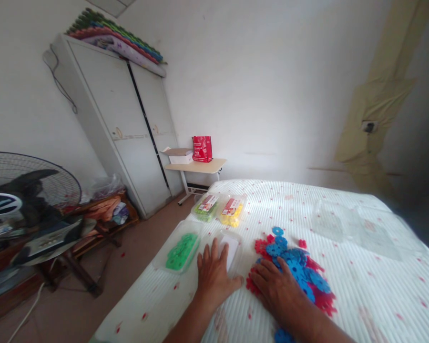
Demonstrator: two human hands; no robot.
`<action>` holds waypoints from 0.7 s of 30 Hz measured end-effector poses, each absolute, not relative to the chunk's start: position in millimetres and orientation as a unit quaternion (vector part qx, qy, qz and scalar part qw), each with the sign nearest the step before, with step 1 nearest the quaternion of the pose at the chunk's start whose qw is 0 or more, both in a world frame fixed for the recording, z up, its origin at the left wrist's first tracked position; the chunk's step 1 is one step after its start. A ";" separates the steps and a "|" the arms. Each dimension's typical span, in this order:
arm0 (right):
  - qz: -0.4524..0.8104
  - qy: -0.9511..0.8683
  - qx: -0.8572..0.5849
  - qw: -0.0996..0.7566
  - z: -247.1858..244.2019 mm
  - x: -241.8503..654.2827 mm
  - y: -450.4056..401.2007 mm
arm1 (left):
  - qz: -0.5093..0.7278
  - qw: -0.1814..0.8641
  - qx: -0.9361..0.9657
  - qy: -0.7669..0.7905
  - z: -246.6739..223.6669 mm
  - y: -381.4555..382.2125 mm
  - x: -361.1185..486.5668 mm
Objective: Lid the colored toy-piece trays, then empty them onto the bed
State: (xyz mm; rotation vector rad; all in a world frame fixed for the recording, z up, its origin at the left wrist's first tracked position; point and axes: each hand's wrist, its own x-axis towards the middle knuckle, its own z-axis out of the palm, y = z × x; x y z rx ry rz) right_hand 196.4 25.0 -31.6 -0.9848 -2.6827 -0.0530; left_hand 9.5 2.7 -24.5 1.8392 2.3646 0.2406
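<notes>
My left hand [214, 274] lies palm down with its fingers spread over a clear plastic box [239, 243]; a white paper [229, 251] shows in the box under the fingertips. To its right, my right hand [280, 288] rests on a loose pile, its fingers apart and slightly bent, with the fingertips at some red plastic pieces [260, 245]. Blue notched plastic discs [296, 267] lie heaped over the red ones. Whatever is beneath the right palm is hidden. Left of my left hand, an open clear box [195, 228] holds green pieces [181, 251].
Two labelled clear packs, one of light green pieces [205, 208] and one of yellow pieces [231, 212], stand farther back. Clear plastic lids [353, 228] lie at the right on the striped cover [271, 195]. A fan [28, 186] stands at left; a small table [200, 166] carries a red bag [202, 148].
</notes>
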 end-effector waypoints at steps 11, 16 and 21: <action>0.031 -0.932 -0.340 0.121 -2.8 203.1 22.6 | 0.219 -0.001 0.649 0.728 -12.9 -12.8 6.3; 0.026 -0.933 -0.322 0.160 20.1 222.8 27.1 | 0.334 -0.163 0.557 0.743 8.9 -37.2 -32.3; 0.011 -0.928 -0.317 0.195 27.9 238.9 34.6 | 0.306 -0.195 0.483 0.797 -9.1 -49.9 -77.9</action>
